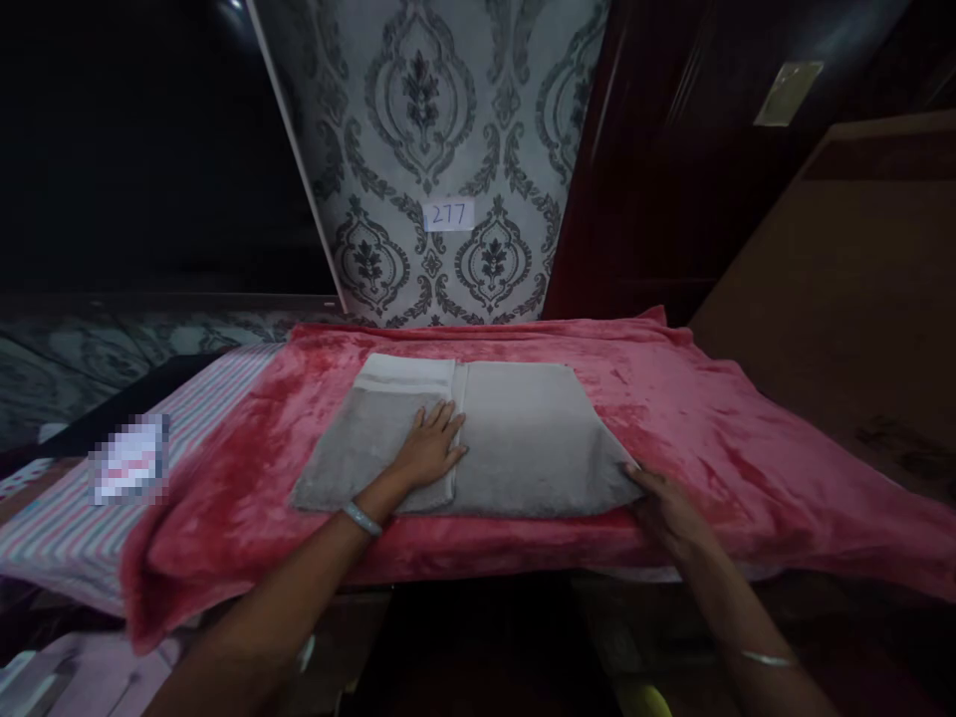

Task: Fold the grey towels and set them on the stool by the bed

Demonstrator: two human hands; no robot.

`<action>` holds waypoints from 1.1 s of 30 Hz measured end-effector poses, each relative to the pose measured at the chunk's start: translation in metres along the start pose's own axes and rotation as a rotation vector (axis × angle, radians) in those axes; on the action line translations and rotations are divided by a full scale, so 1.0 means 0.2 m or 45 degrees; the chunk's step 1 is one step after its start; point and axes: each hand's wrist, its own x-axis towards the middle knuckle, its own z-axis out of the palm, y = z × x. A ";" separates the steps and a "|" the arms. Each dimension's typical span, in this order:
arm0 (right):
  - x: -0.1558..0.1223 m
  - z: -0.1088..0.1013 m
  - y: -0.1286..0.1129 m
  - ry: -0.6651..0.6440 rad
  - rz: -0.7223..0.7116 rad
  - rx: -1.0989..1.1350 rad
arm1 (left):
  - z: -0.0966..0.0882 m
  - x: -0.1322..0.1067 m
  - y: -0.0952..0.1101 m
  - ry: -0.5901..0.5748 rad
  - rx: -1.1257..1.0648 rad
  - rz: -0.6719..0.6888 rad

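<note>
A grey towel [534, 438] lies flat on a red plush blanket, its long side running left to right. Its left part is folded over toward the middle and has a pale band near the far edge. My left hand [429, 448] rests palm down on this folded part, fingers spread, close to the fold's inner edge. At the towel's near right corner, my right hand [664, 503] pinches the edge, thumb on top and the other fingers mostly hidden beneath.
The red blanket [694, 408] covers the table, over a striped cloth [231, 388] at left. A blurred-out item [130, 460] lies on the stripes. Behind stand a patterned wall with a "277" paper label [449, 214], a dark screen [149, 149] and a brown panel [843, 289].
</note>
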 end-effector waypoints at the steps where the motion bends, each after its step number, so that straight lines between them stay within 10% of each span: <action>1: -0.03 0.04 0.03 0.042 -0.027 0.087 | 0.00 -0.01 0.00 0.023 -0.013 0.012; 9: -0.08 0.19 0.21 0.292 -0.257 0.186 | -0.09 -0.05 0.01 0.242 -0.112 -0.101; 20: 0.06 0.34 0.14 0.556 -0.180 0.315 | 0.04 -0.21 0.17 0.017 -0.036 -0.239; 27: 0.10 0.92 -0.06 -0.019 -0.435 -0.144 | 0.02 -0.17 -0.05 0.374 -1.150 -0.386; 33: -0.06 1.40 0.10 -0.654 -0.563 -0.798 | -0.08 -0.13 -0.26 0.511 -2.223 -0.790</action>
